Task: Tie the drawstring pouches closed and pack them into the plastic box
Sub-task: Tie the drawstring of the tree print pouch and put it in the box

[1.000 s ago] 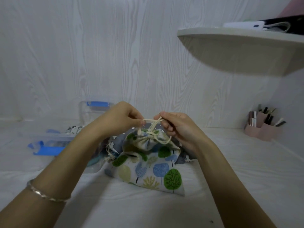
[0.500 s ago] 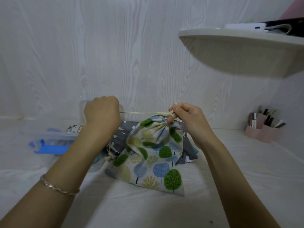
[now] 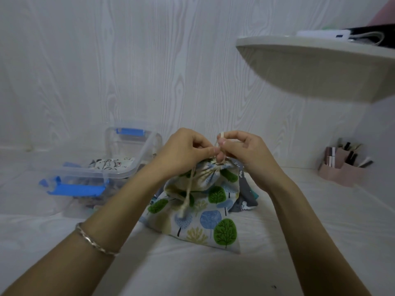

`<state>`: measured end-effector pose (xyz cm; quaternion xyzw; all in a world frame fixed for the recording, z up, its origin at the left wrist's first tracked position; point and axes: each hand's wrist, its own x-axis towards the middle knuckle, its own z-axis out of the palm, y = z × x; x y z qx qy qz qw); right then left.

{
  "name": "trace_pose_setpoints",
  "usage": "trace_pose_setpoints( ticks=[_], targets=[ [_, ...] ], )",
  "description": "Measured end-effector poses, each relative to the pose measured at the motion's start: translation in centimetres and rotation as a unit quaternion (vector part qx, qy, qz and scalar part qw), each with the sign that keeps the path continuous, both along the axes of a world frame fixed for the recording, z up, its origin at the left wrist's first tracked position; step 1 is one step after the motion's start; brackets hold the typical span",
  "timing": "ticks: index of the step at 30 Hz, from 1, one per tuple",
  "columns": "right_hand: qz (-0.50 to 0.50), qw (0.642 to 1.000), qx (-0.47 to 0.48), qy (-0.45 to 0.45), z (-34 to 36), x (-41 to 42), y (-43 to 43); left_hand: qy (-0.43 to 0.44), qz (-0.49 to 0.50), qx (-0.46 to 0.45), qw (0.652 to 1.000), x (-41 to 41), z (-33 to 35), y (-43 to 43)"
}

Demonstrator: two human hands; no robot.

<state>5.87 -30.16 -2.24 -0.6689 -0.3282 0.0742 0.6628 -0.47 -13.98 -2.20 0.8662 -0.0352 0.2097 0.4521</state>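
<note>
A tree-print drawstring pouch (image 3: 210, 212) stands on the white surface, its mouth gathered tight. My left hand (image 3: 184, 151) and my right hand (image 3: 241, 149) meet just above the gathered top, each pinching the cream drawstring (image 3: 188, 196). One cord end hangs down the pouch's front; another sticks up between my right fingers. A grey patterned pouch (image 3: 245, 189) lies behind it, mostly hidden. The clear plastic box (image 3: 119, 167) with blue latches sits to the left and holds a pale printed pouch (image 3: 111, 164).
A curved white shelf (image 3: 316, 67) juts out overhead at the right. A pink organiser (image 3: 342, 167) with small tubes stands at the far right against the wall. A silver bracelet (image 3: 96, 242) is on my left wrist.
Half a second ago my hands were apart, stretching the cord taut sideways. Now they have come together above the pouch's top, and a cord end hangs slack down its front.
</note>
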Motion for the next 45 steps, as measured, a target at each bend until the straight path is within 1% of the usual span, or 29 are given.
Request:
trace_pose_setpoints(
  ticks=[3,5,7,9,12,15,17,21,23,25,27,28,30,31,33,34,35,36,37,38,40,42,45],
  targets=[
    [0.016,1.0,0.009,-0.005,-0.2,-0.2,-0.1,-0.004,-0.001,-0.048,0.999,0.1,-0.3,-0.1],
    [0.009,1.0,0.001,-0.029,-0.5,-0.4,0.0,-0.002,0.006,-0.04,0.999,0.1,-0.5,-0.2],
    [-0.013,0.998,-0.003,-0.062,-0.9,-0.3,0.2,0.0,0.003,-0.028,1.0,0.2,-0.7,-0.2],
    [-0.057,0.992,-0.008,-0.111,-1.1,-0.1,0.4,0.008,-0.004,-0.039,0.999,0.3,-0.9,0.1],
    [-0.141,0.962,-0.055,-0.226,-1.6,0.1,0.7,0.024,-0.015,-0.069,0.997,0.4,-1.1,0.1],
    [-0.168,0.938,-0.099,-0.286,-1.9,-0.2,1.0,0.03,-0.027,-0.082,0.996,0.4,-1.3,0.0],
    [-0.162,0.928,-0.118,-0.314,-2.0,-0.2,1.0,0.026,-0.039,-0.071,0.996,0.3,-1.4,0.1],
    [-0.151,0.898,-0.176,-0.373,-1.8,-0.2,1.0,0.009,-0.04,0.004,0.999,0.1,-1.4,0.5],
    [-0.145,0.899,-0.182,-0.372,-1.7,-0.1,0.9,0.016,-0.04,0.023,0.999,0.1,-1.4,0.6],
    [-0.131,0.915,-0.157,-0.349,-1.8,-0.2,0.7,0.025,-0.044,0.023,0.998,0.1,-1.3,0.6],
    [-0.112,0.946,-0.103,-0.287,-2.1,-0.1,0.7,0.026,-0.04,0.035,0.998,0.1,-1.3,0.6],
    [-0.097,0.965,-0.065,-0.235,-2.2,0.0,0.8,0.023,-0.035,0.044,0.998,0.0,-1.3,0.6],
    [-0.04,0.994,0.024,-0.095,-2.3,0.2,0.8,0.014,-0.031,0.049,0.998,0.1,-1.4,0.6],
    [0.001,0.998,0.061,-0.018,-2.3,0.4,0.8,0.007,-0.032,0.044,0.998,0.1,-1.5,0.6],
    [0.084,0.981,0.128,0.122,-2.4,0.6,0.9,-0.012,-0.037,0.026,0.999,0.1,-1.6,0.6],
    [0.113,0.965,0.159,0.172,-2.5,0.6,1.1,-0.02,-0.039,0.013,0.999,0.1,-1.7,0.5],
    [0.126,0.954,0.184,0.203,-2.6,0.7,1.2,-0.026,-0.042,-0.002,0.999,0.2,-1.7,0.4],
    [0.12,0.95,0.195,0.21,-2.8,0.8,1.3,-0.027,-0.049,-0.019,0.998,0.2,-1.8,0.4],
    [0.099,0.957,0.193,0.191,-2.9,0.8,1.5,-0.025,-0.055,-0.034,0.998,0.2,-1.9,0.3],
    [0.065,0.971,0.177,0.15,-3.0,0.7,1.6,-0.022,-0.059,-0.046,0.997,0.2,-2.1,0.2],
    [-0.025,0.992,0.117,0.028,-3.3,0.5,1.6,-0.016,-0.059,-0.06,0.996,0.2,-2.2,0.1],
    [-0.086,0.991,0.071,-0.074,-3.5,0.4,1.6,-0.016,-0.054,-0.072,0.996,0.3,-2.3,0.1],
    [-0.107,0.984,0.049,-0.136,-3.8,0.3,1.4,-0.013,-0.037,-0.08,0.996,0.5,-2.1,0.1]
  ],
)
